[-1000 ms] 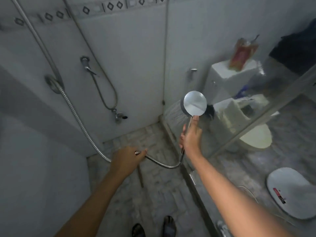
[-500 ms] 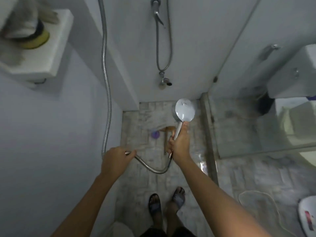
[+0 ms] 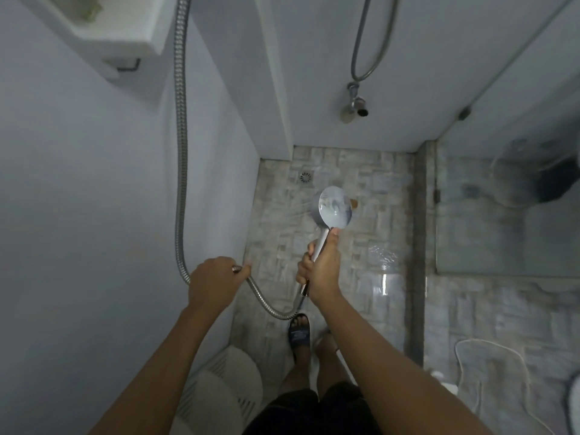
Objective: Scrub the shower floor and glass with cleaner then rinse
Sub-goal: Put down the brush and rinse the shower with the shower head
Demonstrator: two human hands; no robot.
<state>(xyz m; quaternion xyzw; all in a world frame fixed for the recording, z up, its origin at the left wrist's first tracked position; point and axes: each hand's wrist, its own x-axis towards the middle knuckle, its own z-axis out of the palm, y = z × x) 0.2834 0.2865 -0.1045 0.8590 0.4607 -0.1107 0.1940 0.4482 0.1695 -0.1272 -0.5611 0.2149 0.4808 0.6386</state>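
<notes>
Hose (image 3: 180, 152) runs down left wall and loops at lower centre. Left hand (image 3: 213, 285), left of centre, fingers curled round hose. Right hand (image 3: 323, 271), centre, fingers and thumb wrapped round handle of shower head (image 3: 335, 208), above tiled floor (image 3: 376, 221). Glass (image 3: 502, 215) upright at right.

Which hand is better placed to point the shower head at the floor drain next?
Right. The right hand grips the shower head, near the drain; the left hand only holds the hose.

Wet tiled shower floor (image 3: 376, 189) w/ drain (image 3: 306, 176), sandalled foot (image 3: 299, 332)
</notes>
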